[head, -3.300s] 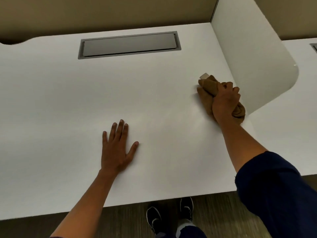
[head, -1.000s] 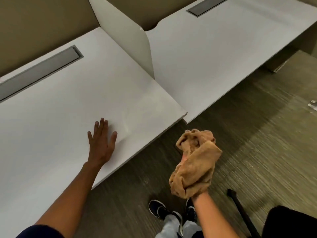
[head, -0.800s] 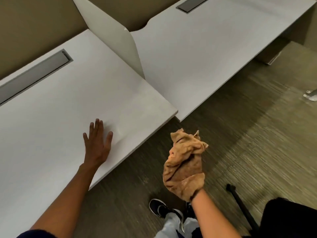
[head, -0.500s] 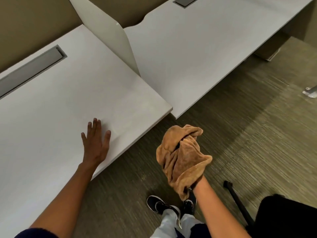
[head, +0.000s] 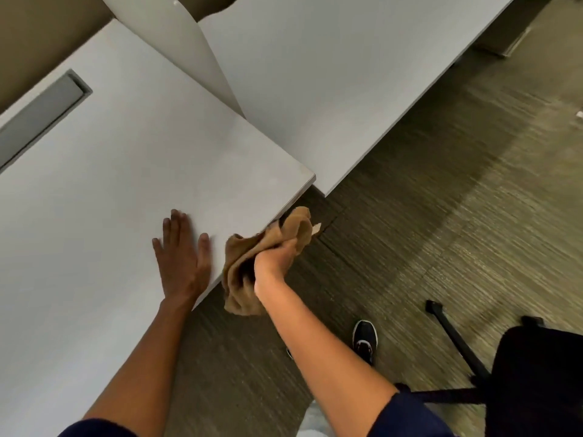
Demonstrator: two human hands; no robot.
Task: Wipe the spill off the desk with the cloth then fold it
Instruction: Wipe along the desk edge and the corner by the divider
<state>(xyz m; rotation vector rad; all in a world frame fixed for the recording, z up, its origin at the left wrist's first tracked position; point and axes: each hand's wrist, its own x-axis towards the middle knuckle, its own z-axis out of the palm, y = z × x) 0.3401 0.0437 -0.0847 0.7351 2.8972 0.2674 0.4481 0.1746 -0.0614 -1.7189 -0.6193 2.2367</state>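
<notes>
My right hand (head: 275, 258) is closed around a bunched tan cloth (head: 243, 272), holding it against the front edge of the white desk (head: 110, 171), near its right corner. Part of the cloth hangs below the edge over the floor. My left hand (head: 183, 252) lies flat on the desk top with fingers spread, just left of the cloth. No spill is visible on the desk surface.
A grey cable hatch (head: 41, 115) is set in the desk at the far left. A white divider panel (head: 189, 48) separates this desk from a second white desk (head: 331, 74) to the right. A black chair (head: 536, 380) stands at lower right on the wood-pattern floor.
My right hand has brought the cloth from over the floor up and left to the desk's front edge. My left hand has stayed flat on the desk. The camera tilted.
</notes>
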